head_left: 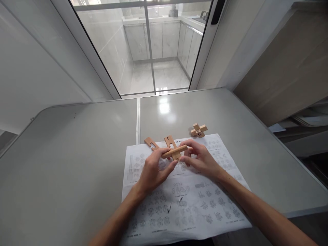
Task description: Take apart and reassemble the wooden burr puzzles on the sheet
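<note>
Above the printed sheet, my left hand (pixel 153 168) and my right hand (pixel 200 158) are both closed on crossed wooden puzzle pieces (pixel 175 152). One bar of them lies crosswise, and a shorter piece with a dark mark sticks out below it. My left thumb and right fingertips meet near that lower end. Just beyond the hands is a flat notched wooden piece (pixel 169 139) with a black mark; whether it touches the held pieces I cannot tell. To its left, another notched wooden piece (pixel 150 141) lies at the sheet's top edge, partly hidden by my left hand.
The large paper sheet (pixel 189 218) with printed diagrams covers the near part of the grey table (pixel 77 164). An assembled wooden cross-shaped puzzle (pixel 199 130) sits past its upper right edge. A glazed door (pixel 148 44) stands behind the table, cardboard (pixel 284 65) at the right.
</note>
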Available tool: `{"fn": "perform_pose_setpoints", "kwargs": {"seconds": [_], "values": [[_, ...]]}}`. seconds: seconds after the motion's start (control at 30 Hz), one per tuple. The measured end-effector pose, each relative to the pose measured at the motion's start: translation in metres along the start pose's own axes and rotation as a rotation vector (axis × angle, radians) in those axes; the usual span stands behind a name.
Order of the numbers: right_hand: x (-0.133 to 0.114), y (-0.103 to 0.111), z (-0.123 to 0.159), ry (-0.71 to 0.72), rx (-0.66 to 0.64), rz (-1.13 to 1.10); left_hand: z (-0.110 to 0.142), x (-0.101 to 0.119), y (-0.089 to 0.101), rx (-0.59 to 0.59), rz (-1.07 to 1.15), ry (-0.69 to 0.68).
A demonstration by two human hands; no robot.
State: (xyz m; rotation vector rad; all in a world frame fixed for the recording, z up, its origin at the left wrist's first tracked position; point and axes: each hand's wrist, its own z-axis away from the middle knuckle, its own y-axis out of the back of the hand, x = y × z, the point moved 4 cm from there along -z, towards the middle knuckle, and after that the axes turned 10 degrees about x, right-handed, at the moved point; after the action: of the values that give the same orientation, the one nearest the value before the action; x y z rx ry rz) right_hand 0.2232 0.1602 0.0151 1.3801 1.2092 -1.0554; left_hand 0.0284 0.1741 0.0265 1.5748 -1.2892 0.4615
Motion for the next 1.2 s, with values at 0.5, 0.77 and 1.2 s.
{"fn": "perform_pose_setpoints", "kwargs": {"seconds": [0.5,0.77,1.2], "values": [[0.001,-0.003,0.004,0.026,-0.011,-0.042,0.001,-0.004,-0.002,-0.007,-0.006,0.014],[-0.006,-0.005,0.004,0.061,-0.021,-0.051,0.000,-0.003,-0.003,-0.009,0.017,0.033],[-0.009,-0.008,0.006,0.068,-0.004,-0.062,-0.002,0.000,-0.005,-0.024,0.038,0.066]]}}
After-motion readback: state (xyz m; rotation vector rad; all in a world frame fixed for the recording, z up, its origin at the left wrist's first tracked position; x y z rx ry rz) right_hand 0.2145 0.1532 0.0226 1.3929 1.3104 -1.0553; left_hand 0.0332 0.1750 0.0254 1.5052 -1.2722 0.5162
